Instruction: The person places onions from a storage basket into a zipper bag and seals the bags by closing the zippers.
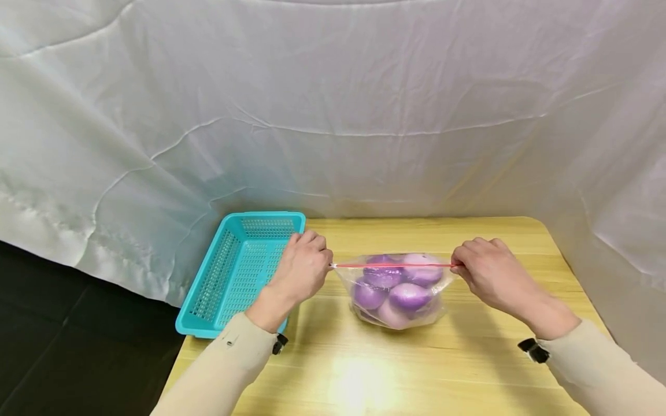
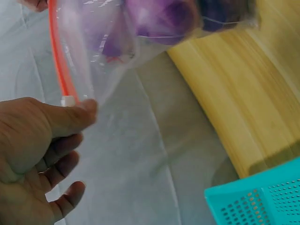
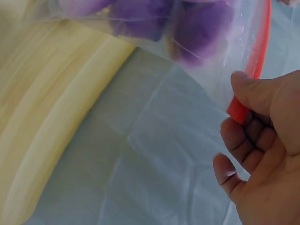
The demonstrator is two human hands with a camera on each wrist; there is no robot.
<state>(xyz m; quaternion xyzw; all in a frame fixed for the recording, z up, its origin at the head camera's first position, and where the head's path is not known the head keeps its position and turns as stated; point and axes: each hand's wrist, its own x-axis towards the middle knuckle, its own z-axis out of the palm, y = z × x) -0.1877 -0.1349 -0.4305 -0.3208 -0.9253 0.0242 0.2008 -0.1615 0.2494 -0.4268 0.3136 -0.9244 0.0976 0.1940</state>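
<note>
A clear zip bag (image 1: 398, 320) full of several round, shiny purple onions (image 1: 411, 296) is stretched between both hands, with its red closure strip (image 1: 387, 265) pulled straight across the top. My left hand (image 1: 304, 263) pinches the strip's left end between thumb and fingers. There a small white slider (image 2: 68, 101) shows by the thumb in the left wrist view. At the opposite end, my right hand (image 1: 491, 271) pinches the red strip's corner, whose tip (image 3: 238, 111) pokes out below the thumb. Whether the bag's bottom touches the table cannot be told.
A turquoise perforated basket (image 1: 208, 260) stands on the left of the wooden table (image 1: 333, 352), beside my left forearm. Grey-white cloth (image 1: 364, 115) hangs behind the table and along its right side. Dark floor (image 1: 78, 346) shows at the lower left.
</note>
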